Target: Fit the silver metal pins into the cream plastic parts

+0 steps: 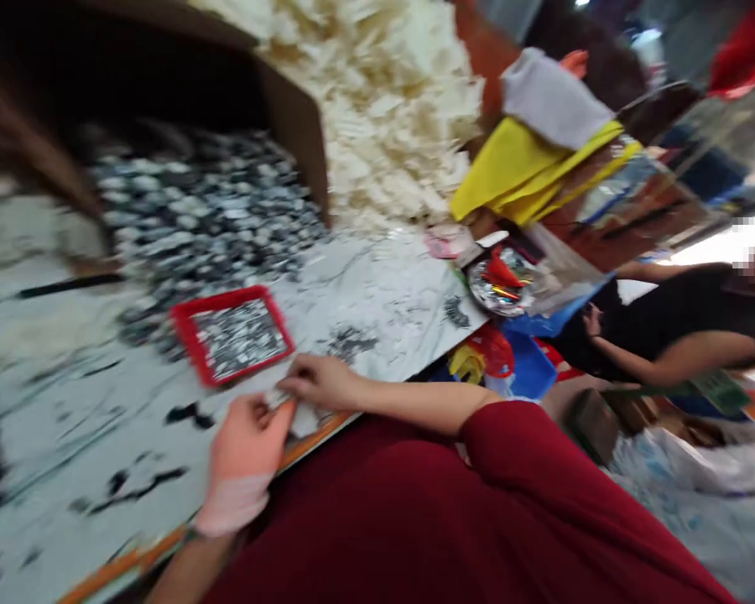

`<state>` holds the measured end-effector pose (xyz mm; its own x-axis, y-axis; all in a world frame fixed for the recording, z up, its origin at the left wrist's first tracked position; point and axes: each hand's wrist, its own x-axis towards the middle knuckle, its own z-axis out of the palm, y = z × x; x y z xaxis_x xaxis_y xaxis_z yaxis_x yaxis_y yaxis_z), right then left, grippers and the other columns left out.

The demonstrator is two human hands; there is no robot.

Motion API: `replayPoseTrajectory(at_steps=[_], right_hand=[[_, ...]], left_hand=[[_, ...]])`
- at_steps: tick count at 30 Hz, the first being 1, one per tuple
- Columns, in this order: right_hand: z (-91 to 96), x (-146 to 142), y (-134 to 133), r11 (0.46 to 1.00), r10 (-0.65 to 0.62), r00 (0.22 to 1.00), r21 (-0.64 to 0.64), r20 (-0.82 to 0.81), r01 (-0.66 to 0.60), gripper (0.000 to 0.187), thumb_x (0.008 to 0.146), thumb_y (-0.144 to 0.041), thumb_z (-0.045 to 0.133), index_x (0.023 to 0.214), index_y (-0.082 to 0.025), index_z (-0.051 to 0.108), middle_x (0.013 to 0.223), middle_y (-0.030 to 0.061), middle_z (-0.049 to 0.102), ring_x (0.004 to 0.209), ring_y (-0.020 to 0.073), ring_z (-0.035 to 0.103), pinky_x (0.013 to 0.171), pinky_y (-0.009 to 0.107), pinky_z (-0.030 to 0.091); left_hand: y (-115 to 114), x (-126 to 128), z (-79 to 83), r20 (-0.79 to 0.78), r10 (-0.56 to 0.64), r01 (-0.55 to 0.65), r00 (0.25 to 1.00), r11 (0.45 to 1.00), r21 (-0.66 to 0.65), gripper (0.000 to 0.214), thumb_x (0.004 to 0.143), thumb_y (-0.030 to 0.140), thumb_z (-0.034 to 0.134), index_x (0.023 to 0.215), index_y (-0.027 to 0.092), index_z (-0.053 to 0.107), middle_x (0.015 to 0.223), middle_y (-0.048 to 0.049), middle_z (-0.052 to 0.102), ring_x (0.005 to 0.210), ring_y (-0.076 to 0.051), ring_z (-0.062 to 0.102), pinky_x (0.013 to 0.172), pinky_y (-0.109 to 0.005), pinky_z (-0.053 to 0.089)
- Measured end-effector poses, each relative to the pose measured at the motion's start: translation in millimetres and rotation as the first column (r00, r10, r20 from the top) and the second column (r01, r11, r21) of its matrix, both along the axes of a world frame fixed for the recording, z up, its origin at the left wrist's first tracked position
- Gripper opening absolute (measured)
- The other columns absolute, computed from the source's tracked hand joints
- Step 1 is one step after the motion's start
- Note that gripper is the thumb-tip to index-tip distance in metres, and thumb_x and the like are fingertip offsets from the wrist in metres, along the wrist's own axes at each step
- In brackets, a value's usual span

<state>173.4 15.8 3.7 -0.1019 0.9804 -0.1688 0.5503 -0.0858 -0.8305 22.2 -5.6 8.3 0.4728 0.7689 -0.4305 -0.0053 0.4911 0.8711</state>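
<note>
My left hand (pixel 244 453) wears an orange glove with a pale cuff and is closed, its thumb and fingers pinched together near the table's front edge. Bare and also pinched, my right hand (pixel 320 382) meets it at the fingertips. A small whitish piece seems to be between them, too blurred to name. Just beyond the hands lies a red-rimmed tray (pixel 273 304) of small grey-and-white bits. Behind the tray spreads a heap of black-and-white pieces (pixel 207 210), their kind unclear.
A large pile of pale yellowish flakes (pixel 390 109) covers the back of the marbled white table (pixel 377 277). Dark scraps (pixel 189 413) lie at left. At right are a foil-like round dish (pixel 487 289), yellow cloth (pixel 516 168) and a blue container (pixel 532 369). Another person (pixel 673 319) sits farther right.
</note>
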Motion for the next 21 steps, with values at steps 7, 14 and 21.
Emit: replayPoseTrajectory(at_steps=[7, 14, 21], right_hand=[[4.1, 102.6, 36.9, 0.982, 0.185, 0.959, -0.014, 0.214, -0.186, 0.007, 0.083, -0.020, 0.061, 0.083, -0.017, 0.067, 0.085, 0.0008, 0.068, 0.081, 0.0128, 0.059, 0.076, 0.023, 0.042], [10.4, 152.2, 85.6, 0.986, 0.084, 0.675, 0.037, 0.733, -0.163, 0.016, 0.085, -0.021, 0.058, 0.095, -0.016, 0.069, 0.103, 0.0095, 0.065, 0.096, 0.0204, 0.056, 0.078, 0.029, 0.040], [-1.4, 124.4, 89.9, 0.971, 0.064, 0.627, 0.097, 0.776, -0.219, 0.017, 0.084, -0.016, 0.050, 0.089, -0.012, 0.066, 0.096, 0.0142, 0.066, 0.095, 0.0238, 0.055, 0.078, 0.034, 0.040]], left_hand=[[9.8, -1.0, -15.9, -0.131, 0.195, -0.208, 0.972, 0.973, -0.102, 0.031, 0.059, 0.033, 0.070, 0.079, 0.019, 0.050, 0.058, 0.0052, 0.053, 0.050, -0.012, 0.053, 0.042, -0.020, 0.038], [14.4, 9.3, -14.8, -0.079, 0.190, -0.200, 0.979, 0.966, -0.165, 0.032, 0.060, 0.035, 0.069, 0.078, 0.019, 0.048, 0.060, 0.0070, 0.051, 0.048, -0.009, 0.046, 0.042, -0.020, 0.036], [16.9, 20.4, -11.0, -0.030, 0.234, -0.236, 0.972, 0.962, -0.138, 0.027, 0.061, 0.033, 0.067, 0.076, 0.017, 0.052, 0.063, 0.0041, 0.052, 0.055, -0.010, 0.049, 0.049, -0.021, 0.038]])
